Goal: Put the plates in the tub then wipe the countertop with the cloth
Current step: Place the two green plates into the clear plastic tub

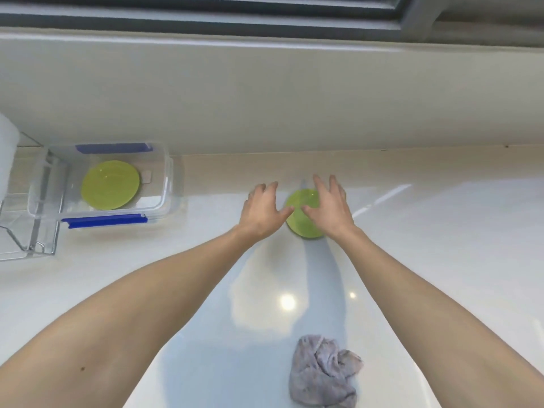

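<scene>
Head view, looking down on a glossy white countertop (441, 260) under a window sill.

We have both bare forearms stretched forward. Our left hand (260, 212) and right hand (329, 209) sit on either side of a green plate (301, 220) that lies on the counter near the back wall. Fingers of both hands are spread wide, palms down, thumbs pointing inward over the plate's rim. We cannot tell whether the thumbs actually touch the plate or hover just above it; nothing is gripped yet. The hands cover the plate's left and right edges, so only its middle strip shows.

Second green plate (110, 184) already lies flat inside the clear plastic tub (169, 184), which stands at the left of the counter against the wall. The tub has blue clips (104, 220) on its near and far long sides. Just left of the tub: a wire rack (32, 240), partly out of frame.

Crumpled grey-lilac cloth (323, 372) lies on the counter close to us, between the forearms, nearer the right one, well apart from the plate and untouched
</scene>
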